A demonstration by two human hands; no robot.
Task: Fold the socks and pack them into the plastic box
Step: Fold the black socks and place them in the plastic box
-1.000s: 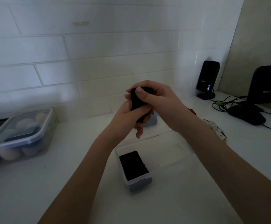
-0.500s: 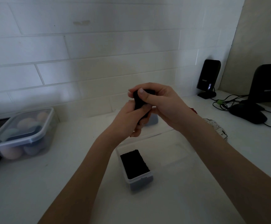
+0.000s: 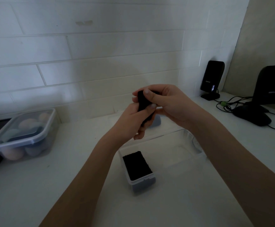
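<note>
A black folded sock is held upright in the air above the counter, gripped by both hands. My left hand wraps its lower part, and my right hand pinches its top with thumb and fingers. Most of the sock is hidden by my fingers. Below the hands stands a clear plastic box with its top open. One black folded sock lies in the box's near-left end; the remaining floor of the box is bare.
A lidded clear container with pale rounded items sits at the left by the tiled wall. Two black speakers, a dark mouse and cables lie at the right. A bluish object shows behind my hands.
Both hands with the black sock have dropped slightly and my fingers have shifted on it. The box and the sock inside it have not moved.
</note>
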